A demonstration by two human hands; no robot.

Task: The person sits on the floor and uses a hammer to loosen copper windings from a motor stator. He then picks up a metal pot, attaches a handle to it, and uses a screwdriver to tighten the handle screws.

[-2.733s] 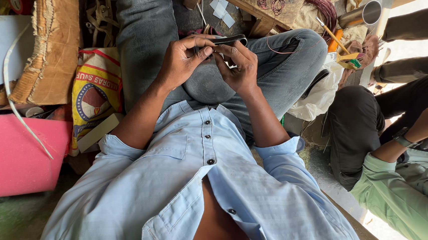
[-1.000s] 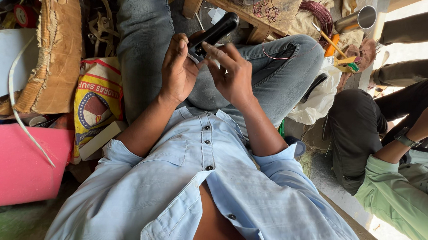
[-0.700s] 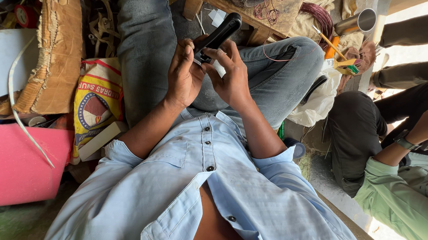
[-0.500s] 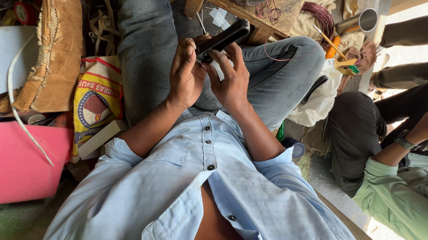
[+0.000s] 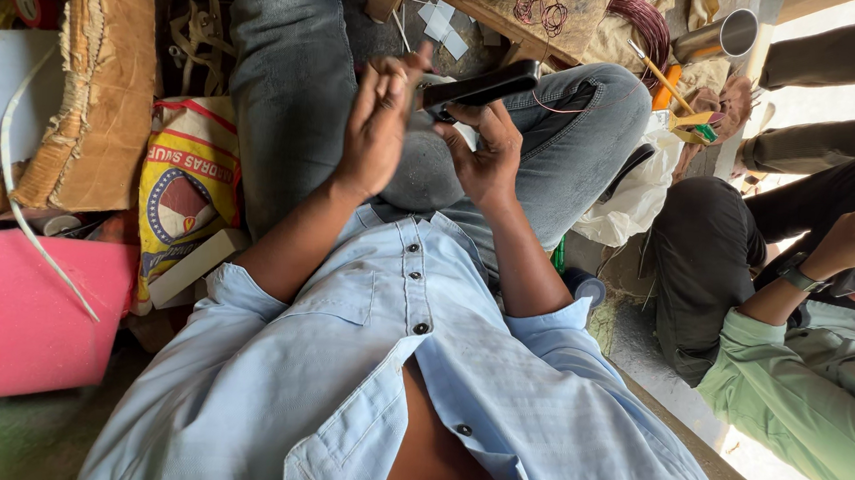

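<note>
- Both hands sit a bit higher over the lap than a moment ago; the black flat thing (image 5: 484, 84) has tipped so its far end points up and to the right, toward the wooden stool (image 5: 524, 11)
- The right hand (image 5: 489, 154) is under the black flat thing and grips its near end; thumb and fingers wrap it from below
- The left hand (image 5: 375, 131) stands just left of the black flat thing; its fingers are straight and loose, the tips touch or almost touch the near end; I cannot tell if they pinch it
- My guess: the thing is being turned over and checked, not put down
- Left of the black flat thing lie a yellow printed bag (image 5: 185, 188), torn cardboard (image 5: 103, 77) and a pink board (image 5: 21, 312); that side is crowded
- Right of it sits another person in a green sleeve (image 5: 808, 387), well apart; a metal cup (image 5: 723, 35) and red wire coil (image 5: 648, 20) lie up there too
- Open room is small; mostly just the lap in blue jeans (image 5: 288, 80) right under the black flat thing
</note>
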